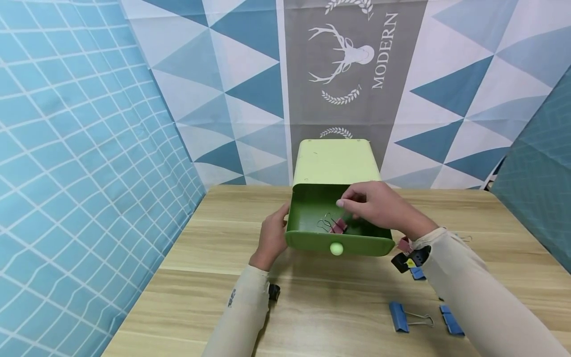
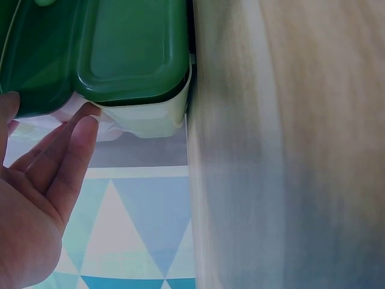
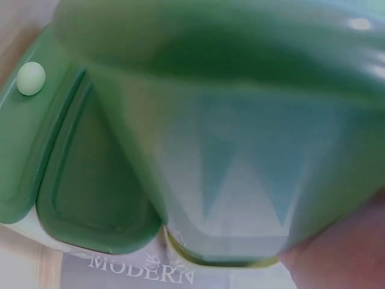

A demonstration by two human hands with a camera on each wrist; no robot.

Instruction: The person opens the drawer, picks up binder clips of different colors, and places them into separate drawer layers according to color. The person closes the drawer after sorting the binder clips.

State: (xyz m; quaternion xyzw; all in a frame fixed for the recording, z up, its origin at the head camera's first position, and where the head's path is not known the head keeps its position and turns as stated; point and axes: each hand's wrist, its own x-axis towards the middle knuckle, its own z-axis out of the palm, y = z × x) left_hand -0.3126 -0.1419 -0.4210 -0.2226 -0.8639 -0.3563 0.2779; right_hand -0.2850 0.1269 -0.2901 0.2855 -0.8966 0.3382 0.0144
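A green drawer [image 1: 308, 243] with a pale round knob [image 1: 336, 249] stands pulled out of a pale yellow-green cabinet [image 1: 336, 161]. Inside it, near the front, lies a pink binder clip [image 1: 337, 227] with wire handles; whether a second one lies with it is unclear. My left hand [image 1: 273, 235] touches the drawer's left side, its fingers fairly straight in the left wrist view. Over the drawer hovers my right hand [image 1: 374, 206], thumb stretched out and fingers loosely bent; no object shows in its grasp. The drawer's interior is blurred in the right wrist view.
Right of the drawer lie a pink clip [image 1: 403, 244], a black clip [image 1: 400, 263] and a small blue clip [image 1: 417, 272]. Closer to me are two larger blue clips [image 1: 399, 317]. A closed green drawer [image 2: 138, 48] shows below the open one. Patterned cloth hangs behind the wooden table [image 1: 214, 253].
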